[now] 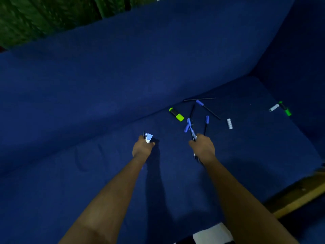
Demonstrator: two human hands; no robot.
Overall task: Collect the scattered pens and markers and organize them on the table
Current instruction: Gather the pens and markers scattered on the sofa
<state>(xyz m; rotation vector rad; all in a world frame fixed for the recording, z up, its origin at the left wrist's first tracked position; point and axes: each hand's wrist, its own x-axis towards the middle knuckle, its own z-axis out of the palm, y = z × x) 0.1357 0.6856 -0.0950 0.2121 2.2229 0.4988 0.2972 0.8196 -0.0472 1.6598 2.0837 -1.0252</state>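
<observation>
Hands (143, 147) (202, 147) — gripped pens (190, 128) partly hidden.

left hand (142, 147) grips marker (148, 137) | right hand (203, 147) grips pens (190, 128) | sofa (123, 85)

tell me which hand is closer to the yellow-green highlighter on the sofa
Right. The right hand sits just below and right of the highlighter, gripping pens; the left hand is farther, down to its left.
</observation>
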